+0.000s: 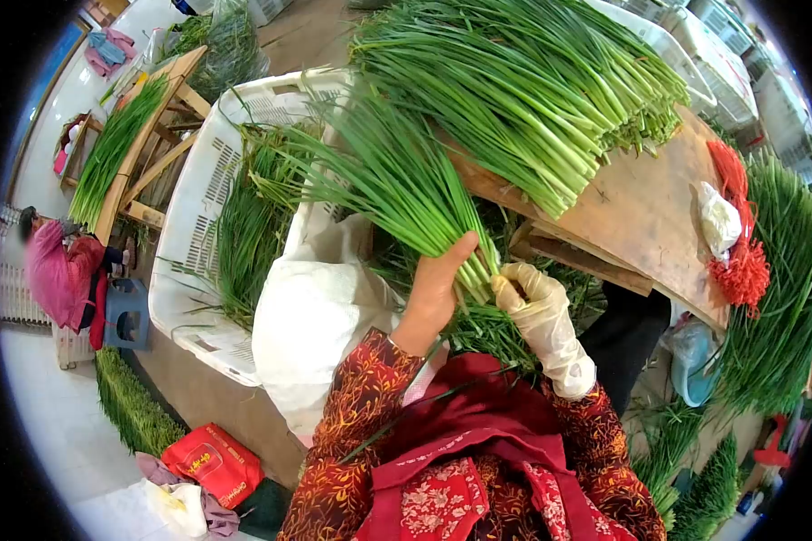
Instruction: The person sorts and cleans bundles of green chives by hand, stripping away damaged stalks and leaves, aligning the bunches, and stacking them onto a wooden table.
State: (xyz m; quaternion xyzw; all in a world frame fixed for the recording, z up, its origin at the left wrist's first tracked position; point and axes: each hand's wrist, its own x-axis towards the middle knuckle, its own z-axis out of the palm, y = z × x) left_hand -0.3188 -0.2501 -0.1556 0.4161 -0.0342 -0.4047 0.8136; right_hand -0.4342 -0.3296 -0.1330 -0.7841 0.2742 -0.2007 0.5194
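Note:
A bunch of garlic chives (397, 180) is gripped near its pale stem ends by my bare left hand (438, 293), with the leaves fanning up and to the left. My right hand (537, 316) wears a thin whitish glove, torn or open at a fingertip. Its fingers pinch together at the right edge of the bunch, against the stalks; exactly how many stalks they hold is hidden. Loose chive leaves (487, 335) lie below both hands, above my lap. Beyond them, a large pile of chives (514, 99) rests on a wooden board (641, 216).
A white crate (167, 293) with leafy scraps stands left, beside a white sack (311, 316). Red ties (740, 261) and a white bag (717, 221) lie on the board's right end. More chives (771, 279) stand at right. Another person (63, 270) sits far left.

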